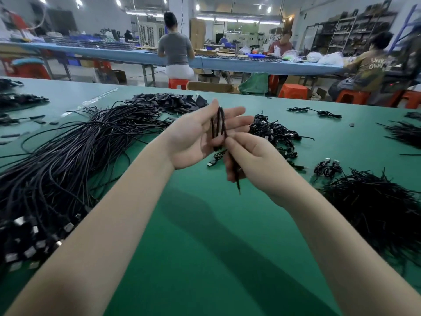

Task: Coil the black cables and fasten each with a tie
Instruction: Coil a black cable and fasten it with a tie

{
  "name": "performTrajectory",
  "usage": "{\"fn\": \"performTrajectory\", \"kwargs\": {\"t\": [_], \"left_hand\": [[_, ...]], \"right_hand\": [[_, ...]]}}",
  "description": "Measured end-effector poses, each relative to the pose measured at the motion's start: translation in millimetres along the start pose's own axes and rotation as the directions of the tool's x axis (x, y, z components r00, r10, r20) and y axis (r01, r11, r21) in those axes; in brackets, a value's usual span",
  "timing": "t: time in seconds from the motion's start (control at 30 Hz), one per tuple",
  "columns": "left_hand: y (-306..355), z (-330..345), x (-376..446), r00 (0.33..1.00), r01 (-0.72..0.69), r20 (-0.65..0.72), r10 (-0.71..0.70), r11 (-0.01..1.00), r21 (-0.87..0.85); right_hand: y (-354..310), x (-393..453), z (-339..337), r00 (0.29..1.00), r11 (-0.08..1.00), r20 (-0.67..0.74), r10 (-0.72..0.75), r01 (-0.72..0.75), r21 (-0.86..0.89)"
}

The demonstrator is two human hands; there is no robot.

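Mid-coil: our left hand (193, 137), fingers straight, carries the cable loops (218, 127); right hand (248, 160) pinches the tail. Next: wrap tail, tie.

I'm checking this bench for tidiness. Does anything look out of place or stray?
One cable lies alone on the green table, away from the piles. Otherwise nothing stands out: left hand supports the coiled cable, right hand pinches it.
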State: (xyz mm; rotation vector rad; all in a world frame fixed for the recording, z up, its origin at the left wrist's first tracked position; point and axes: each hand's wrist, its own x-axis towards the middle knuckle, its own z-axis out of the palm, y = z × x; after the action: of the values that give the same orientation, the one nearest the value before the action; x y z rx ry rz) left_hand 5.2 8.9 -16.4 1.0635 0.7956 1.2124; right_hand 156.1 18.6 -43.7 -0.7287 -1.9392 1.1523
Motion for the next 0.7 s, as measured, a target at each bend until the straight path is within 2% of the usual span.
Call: {"fn": "performTrajectory", "kwargs": {"t": [0.07, 0.13, 0.23, 0.27, 0.3, 0.37, 0.4, 0.57, 0.63, 0.7], "left_hand": [[1, 2, -1, 0.997, -0.079, -0.016, 0.078, 0.996, -0.037], [3, 5, -2, 0.989, -0.139, -0.064, 0.133, 0.984, -0.108], [5, 6, -2, 0.99, -0.139, -0.061, 0.13, 0.978, -0.158], [5, 6, -2, 0.993, -0.118, -0.042, 0.112, 0.977, -0.177], [4, 7, -2, 0.996, -0.093, -0.021, 0.091, 0.976, -0.194], [-1, 11, 0, 0.999, -0.045, 0.015, 0.049, 0.978, -0.205], [-4, 13, 0, 0.999, -0.023, 0.027, 0.029, 0.982, -0.19], [-10, 20, 0, 0.999, 0.045, 0.015, -0.045, 0.999, 0.016], [-6, 19, -2, 0.997, 0.062, -0.06, -0.05, 0.974, 0.218], [-2, 15, -4, 0.989, 0.07, -0.15, -0.001, 0.889, 0.453]], "right_hand": [[6, 0, 0, 0.999, 0.998, 0.024, 0.047, -0.048, 0.035], [14, -1, -4, 0.993, 0.994, 0.054, 0.105, -0.103, -0.045], [24, -2, -11, 0.969, 0.973, 0.121, 0.214, -0.201, -0.113], [25, -1, -13, 0.964, 0.972, 0.124, 0.235, -0.229, -0.058], [25, 0, -16, 0.96, 0.962, 0.124, 0.253, -0.263, 0.07], [21, 4, -19, 0.947, 0.852, 0.145, 0.287, -0.322, 0.413], [19, 5, -21, 0.946, 0.799, 0.152, 0.285, -0.322, 0.507], [24, 4, -18, 0.957, 0.855, 0.015, 0.29, -0.266, 0.446], [27, 5, -18, 0.96, 0.878, -0.03, 0.277, -0.241, 0.414], [26, 6, -19, 0.964, 0.899, -0.081, 0.254, -0.205, 0.387]]}}
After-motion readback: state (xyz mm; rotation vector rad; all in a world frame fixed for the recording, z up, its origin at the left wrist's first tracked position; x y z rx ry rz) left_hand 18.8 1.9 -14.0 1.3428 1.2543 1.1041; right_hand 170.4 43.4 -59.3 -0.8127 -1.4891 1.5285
